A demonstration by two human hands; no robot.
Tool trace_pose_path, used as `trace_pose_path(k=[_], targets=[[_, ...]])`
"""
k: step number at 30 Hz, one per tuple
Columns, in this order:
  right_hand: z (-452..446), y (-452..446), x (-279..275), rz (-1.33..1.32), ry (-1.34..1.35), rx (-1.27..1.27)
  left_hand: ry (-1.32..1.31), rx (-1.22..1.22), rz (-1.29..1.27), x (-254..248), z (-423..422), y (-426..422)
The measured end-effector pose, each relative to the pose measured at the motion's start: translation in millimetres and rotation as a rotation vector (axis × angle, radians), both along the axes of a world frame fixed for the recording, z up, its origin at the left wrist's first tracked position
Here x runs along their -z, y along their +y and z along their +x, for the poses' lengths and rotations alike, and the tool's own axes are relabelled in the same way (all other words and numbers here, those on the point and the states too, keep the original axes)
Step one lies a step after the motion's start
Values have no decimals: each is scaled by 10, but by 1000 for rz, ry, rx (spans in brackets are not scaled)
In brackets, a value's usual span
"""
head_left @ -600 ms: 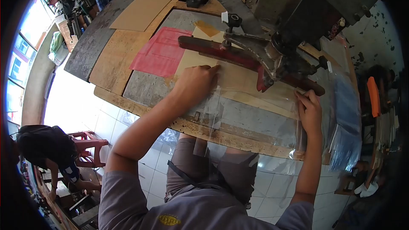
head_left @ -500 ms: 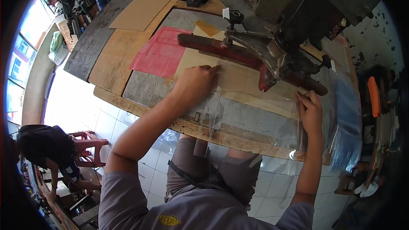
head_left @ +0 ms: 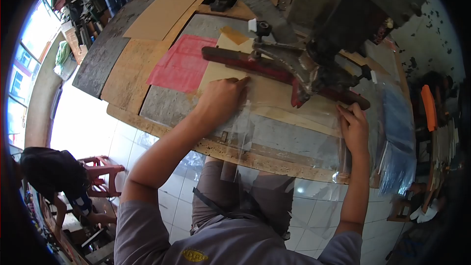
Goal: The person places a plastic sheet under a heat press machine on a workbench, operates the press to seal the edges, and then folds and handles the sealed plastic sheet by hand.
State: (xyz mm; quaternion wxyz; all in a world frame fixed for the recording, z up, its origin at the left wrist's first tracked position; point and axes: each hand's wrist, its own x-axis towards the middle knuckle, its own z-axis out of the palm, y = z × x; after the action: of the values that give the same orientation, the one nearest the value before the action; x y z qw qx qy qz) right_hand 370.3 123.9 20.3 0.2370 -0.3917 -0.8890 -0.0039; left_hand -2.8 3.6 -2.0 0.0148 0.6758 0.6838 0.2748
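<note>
At far left a person (head_left: pixel 54 172) bends beside a red stool (head_left: pixel 104 171). Card (head_left: pixel 167 12) lies on the bench's left part, then a pink sheet (head_left: pixel 179 64). Next, the left hand (head_left: pixel 223 99), fingers drawn in narrow, holds one edge of the clear film (head_left: pixel 284 100). The film lies over a cream sheet (head_left: pixel 214 72), just before the bar (head_left: pixel 270 66), and hangs past the bench's near edge. The right hand (head_left: pixel 354 127) pinches its other side near the bar's right end. Bluish plastic (head_left: pixel 397 132) lies further right.

White tiled floor (head_left: pixel 171 206), bright windows (head_left: pixel 35 19)
</note>
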Motion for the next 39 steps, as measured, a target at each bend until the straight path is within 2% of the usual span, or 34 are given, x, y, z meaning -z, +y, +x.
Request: trace_pose_path(k=[23,29,32,36,39], targets=[[189,37,92,37,72,-49,38,0,-12,-103,100,-56],[356,20,87,47,94,-126,21,88,59,-77,34,-101],[527,-219,-62,-90,168,-85,-20,21,-44,-264,114,-363],[823,-779,-80,88,251,136,-21,-63,162,-115,70,-870],[1062,-1115,188,141,342,304,6,-149,273,54,67,-1247]])
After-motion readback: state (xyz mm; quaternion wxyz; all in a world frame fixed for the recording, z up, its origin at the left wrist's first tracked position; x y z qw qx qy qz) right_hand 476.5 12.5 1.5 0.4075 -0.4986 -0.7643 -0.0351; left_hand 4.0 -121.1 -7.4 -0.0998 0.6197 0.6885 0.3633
